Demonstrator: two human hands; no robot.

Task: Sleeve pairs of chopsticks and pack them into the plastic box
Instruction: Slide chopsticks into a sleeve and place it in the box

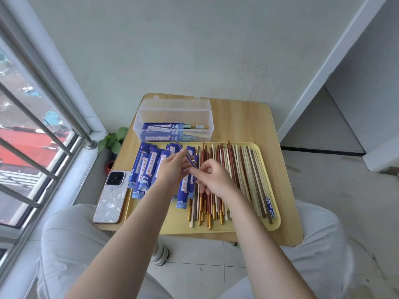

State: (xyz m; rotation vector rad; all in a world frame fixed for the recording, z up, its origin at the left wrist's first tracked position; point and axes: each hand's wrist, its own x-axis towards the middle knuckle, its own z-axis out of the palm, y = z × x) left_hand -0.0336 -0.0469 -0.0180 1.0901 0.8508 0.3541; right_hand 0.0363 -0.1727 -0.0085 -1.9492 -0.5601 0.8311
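both hands meet above the yellow tray [267, 225]: the left hand [170, 169] pinches a thin purple chopstick [186, 156], the right hand [212, 176] touches its lower end with curled fingers.

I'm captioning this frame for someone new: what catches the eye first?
Both hands meet mid-tray: the left hand holds a dark chopstick, the right hand pinching near its lower end. Blue sleeves fan left, loose chopsticks right, and the clear plastic box sits behind.
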